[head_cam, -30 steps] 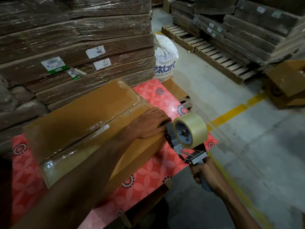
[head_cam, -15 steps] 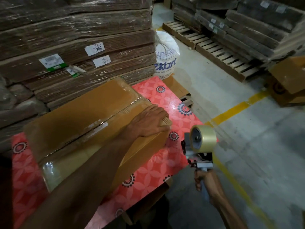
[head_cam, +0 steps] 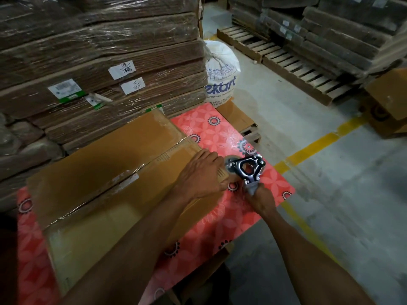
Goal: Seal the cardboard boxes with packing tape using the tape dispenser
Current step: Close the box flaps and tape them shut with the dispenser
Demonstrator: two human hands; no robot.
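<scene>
Left grip (head_cam: 201, 175): released, flat, likely steadying cardboard box (head_cam: 105, 168) end near counter (head_cam: 220, 133) right edge.
Right grip (head_cam: 261, 198): clenched round tape dispenser (head_cam: 246, 167) handle.

Dim warehouse light, wide-angle edge bending, slight blur.

Two hands (head_cam: 199, 177) (head_cam: 262, 198), one tape dispenser (head_cam: 245, 169), perhaps two boxes (head_cam: 99, 172) (head_cam: 389, 93).

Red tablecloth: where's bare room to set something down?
Bare tablecloth lies between the box and the white sack, and along the near edge between the forearms. Crowded at the box's right end: left hand, right hand, tape dispenser.
</scene>
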